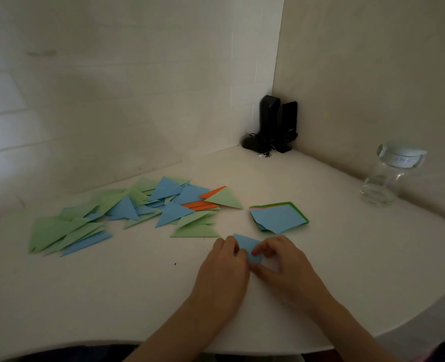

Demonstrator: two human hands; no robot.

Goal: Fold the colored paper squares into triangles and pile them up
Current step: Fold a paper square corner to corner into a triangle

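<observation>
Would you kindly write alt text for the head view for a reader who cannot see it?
Both hands, left hand and right hand, fold a blue paper on a white table. Folded triangles lie scattered to the left, a stack of unfolded squares just beyond, a glass jar at right.

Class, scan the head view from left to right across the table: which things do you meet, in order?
Spread of folded triangles → hands folding a blue paper → stack of unfolded squares → glass jar.

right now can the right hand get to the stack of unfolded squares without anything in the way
Probably yes: the stack of squares lies just beyond the right hand across bare table, but that hand is pinching the blue paper.
</observation>
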